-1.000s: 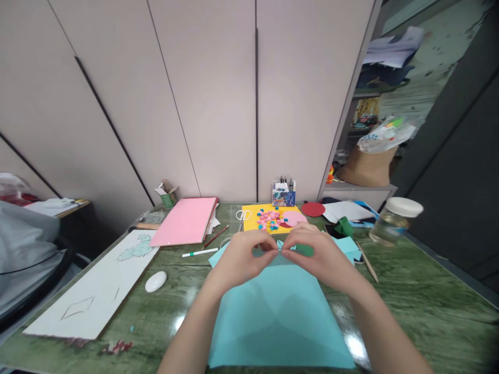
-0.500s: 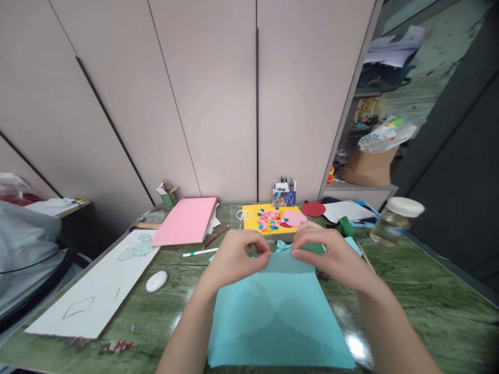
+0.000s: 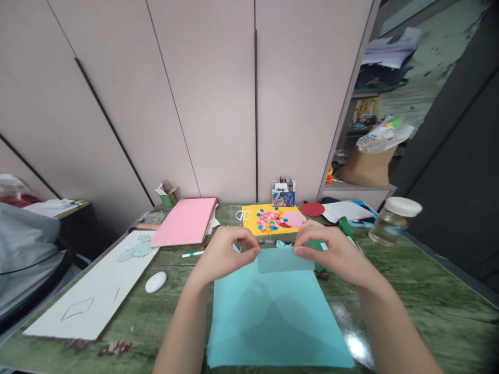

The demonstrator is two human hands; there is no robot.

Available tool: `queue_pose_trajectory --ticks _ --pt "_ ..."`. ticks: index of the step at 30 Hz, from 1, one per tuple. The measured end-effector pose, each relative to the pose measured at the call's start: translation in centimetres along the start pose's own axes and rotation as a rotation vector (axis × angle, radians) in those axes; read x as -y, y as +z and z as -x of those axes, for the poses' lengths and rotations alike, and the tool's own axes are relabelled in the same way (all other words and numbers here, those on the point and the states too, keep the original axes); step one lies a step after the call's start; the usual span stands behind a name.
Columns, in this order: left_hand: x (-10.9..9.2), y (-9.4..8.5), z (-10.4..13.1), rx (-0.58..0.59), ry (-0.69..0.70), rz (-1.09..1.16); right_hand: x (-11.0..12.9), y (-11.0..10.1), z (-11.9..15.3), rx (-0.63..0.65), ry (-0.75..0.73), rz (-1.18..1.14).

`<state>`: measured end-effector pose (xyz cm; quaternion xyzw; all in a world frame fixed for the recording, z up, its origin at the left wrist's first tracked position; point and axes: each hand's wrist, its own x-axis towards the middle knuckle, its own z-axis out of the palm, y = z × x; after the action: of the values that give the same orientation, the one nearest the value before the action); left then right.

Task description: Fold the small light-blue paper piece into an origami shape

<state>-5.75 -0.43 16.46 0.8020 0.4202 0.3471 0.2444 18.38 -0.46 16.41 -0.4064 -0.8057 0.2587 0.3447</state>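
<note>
Your left hand [image 3: 226, 255] and right hand [image 3: 333, 253], fingertip to fingertip a second ago, now stand apart, so the small turquoise strip [image 3: 285, 262] spans the gap between them, its face uncovered. The left pinches its left corner, thumb and finger closed; the right pinches its far edge likewise. Larger turquoise sheets [image 3: 278, 327] lie below both hands on the desk [image 3: 413, 291].
</note>
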Motion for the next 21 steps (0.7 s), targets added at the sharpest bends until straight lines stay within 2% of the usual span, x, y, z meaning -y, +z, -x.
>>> queue_pose_trajectory --ticks 10,21 --pt "0.1 0.1 0.0 0.083 -0.016 0.022 0.0 0.2 0.0 0.025 0.004 0.067" --pt "-0.6 0.8 -0.2 0.122 0.005 -0.007 0.5 2.9 -0.5 -0.013 -0.072 0.115"
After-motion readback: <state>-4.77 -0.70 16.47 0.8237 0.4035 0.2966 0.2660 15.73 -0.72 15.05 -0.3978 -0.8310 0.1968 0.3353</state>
